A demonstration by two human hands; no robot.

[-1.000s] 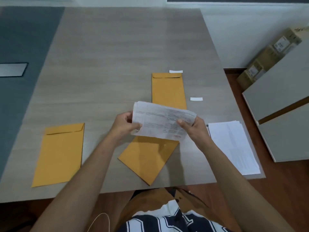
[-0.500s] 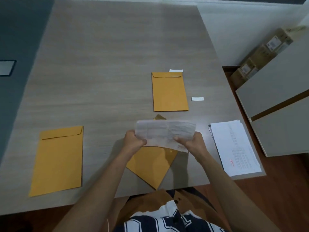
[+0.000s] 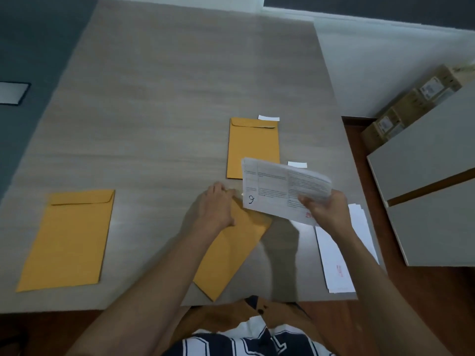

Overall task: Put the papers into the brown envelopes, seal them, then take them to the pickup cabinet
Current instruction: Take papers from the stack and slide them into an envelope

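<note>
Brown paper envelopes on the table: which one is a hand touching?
The slanted brown envelope at the near edge, under the left hand; the other two lie untouched.

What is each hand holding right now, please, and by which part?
The right hand holds the folded printed papers by their lower right edge; the left hand rests on the angled brown envelope at its top end.

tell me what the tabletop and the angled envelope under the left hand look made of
Grey-beige rectangular tabletop: probably wood-grain laminate, matte, with fine streaks running across it. Angled mustard-brown flat envelope: looks like kraft paper, matte, thin with crisp edges.
</note>
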